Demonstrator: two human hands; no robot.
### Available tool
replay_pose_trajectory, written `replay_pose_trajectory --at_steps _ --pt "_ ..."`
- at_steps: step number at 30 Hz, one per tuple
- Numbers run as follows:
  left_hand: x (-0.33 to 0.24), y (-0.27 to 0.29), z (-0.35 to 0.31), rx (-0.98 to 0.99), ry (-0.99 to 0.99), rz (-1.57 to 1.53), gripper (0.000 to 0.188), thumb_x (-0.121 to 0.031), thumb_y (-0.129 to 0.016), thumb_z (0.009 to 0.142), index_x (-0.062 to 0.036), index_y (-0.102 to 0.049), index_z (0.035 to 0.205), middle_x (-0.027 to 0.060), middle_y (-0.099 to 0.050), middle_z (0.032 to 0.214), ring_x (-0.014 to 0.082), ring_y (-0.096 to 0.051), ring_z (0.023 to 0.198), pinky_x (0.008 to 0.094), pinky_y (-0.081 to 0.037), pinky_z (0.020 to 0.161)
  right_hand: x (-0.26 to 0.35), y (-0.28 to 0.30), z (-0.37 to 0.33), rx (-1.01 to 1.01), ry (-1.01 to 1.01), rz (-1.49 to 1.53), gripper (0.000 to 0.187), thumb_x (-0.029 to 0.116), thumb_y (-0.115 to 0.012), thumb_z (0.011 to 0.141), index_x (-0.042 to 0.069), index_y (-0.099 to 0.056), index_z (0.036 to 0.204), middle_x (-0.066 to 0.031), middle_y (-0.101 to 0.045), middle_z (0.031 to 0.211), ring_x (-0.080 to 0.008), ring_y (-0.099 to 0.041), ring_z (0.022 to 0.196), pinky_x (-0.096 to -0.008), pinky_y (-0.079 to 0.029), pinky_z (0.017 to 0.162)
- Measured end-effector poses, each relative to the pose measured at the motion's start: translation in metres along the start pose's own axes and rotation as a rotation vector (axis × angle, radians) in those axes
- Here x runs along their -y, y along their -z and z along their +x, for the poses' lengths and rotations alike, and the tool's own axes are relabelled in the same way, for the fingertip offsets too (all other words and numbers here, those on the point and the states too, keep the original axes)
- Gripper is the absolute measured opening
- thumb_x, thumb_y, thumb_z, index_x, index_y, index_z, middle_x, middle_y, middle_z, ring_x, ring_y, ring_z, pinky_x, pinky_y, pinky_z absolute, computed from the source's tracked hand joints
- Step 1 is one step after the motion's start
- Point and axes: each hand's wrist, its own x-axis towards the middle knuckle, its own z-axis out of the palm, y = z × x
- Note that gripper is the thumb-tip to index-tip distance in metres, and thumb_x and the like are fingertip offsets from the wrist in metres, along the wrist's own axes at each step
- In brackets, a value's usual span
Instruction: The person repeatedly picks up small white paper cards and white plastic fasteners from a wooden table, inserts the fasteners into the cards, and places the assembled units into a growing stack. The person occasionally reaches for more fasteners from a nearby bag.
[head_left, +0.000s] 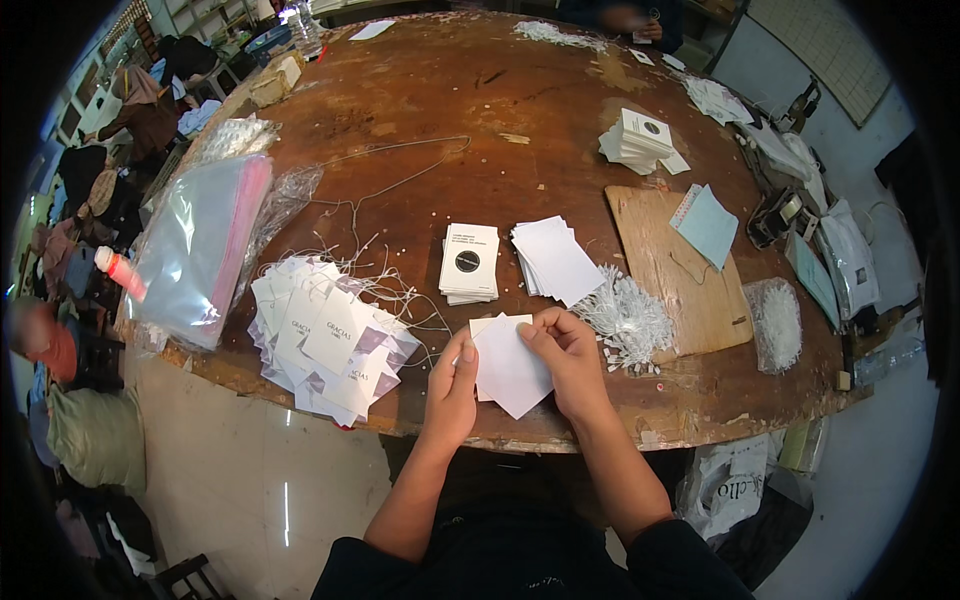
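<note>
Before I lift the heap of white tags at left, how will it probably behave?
The heap of white tags will probably slide apart, since they overlap loosely at many angles. The white strings cross and loop, so neighbours may drag along. Each tag looks thin, so it is likely light and bendable.

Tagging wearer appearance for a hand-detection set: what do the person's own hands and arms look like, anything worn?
Left hand and right hand: bare, no gloves, rings or watch visible. Forearms are uncovered up to loose, near-black sleeves ending around the elbows. No cables seen.
</note>
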Motion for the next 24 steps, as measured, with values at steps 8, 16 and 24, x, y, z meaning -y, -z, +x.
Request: replay_pose_trajectory --at_steps 8,16,24 --pt "0.0009 -0.0004 0.0021 -0.001 -0.034 -0.017 0.044 -0.027 -0.040 0.110 0.0040 -0.048 0.140 0.0101 -0.061 0.124 0.0125 -0.060 0.110 0.0278 -0.048 0.095 0.0035 -0.0033 -0.0013 -0.004 -0.027 0.001 0.013 0.013 -0.071 0.092 0.006 -0.062 0.085 0.0050 -0.060 0.076 -0.0011 -0.050 0.069 -0.0189 -0.039 0.063" --pt "-0.0019 -0.0001 0.0018 0.033 0.003 -0.080 0.047 -0.029 -0.038 0.110 0.0045 -0.045 0.142 0.0116 -0.060 0.127 0.0144 -0.059 0.115 0.0288 -0.048 0.097 0.0033 -0.0037 -0.0016 -0.024 -0.008 -0.005 0.013 0.013 -0.071 0.092 0.006 -0.062 0.086 0.0050 -0.061 0.075 -0.0011 -0.050 0.067 -0.0186 -0.039 0.061" --pt "-0.0076 -0.0026 -0.0002 0.044 -0.022 -0.084 0.048 -0.030 -0.037 0.110 0.0047 -0.045 0.142 0.0112 -0.060 0.128 0.0143 -0.059 0.114 0.0285 -0.047 0.097 0.0012 -0.0013 -0.0016 -0.004 -0.006 -0.003 0.012 0.013 -0.071 0.092 0.005 -0.063 0.087 0.0039 -0.062 0.077 -0.0018 -0.052 0.069 -0.0193 -0.041 0.063"
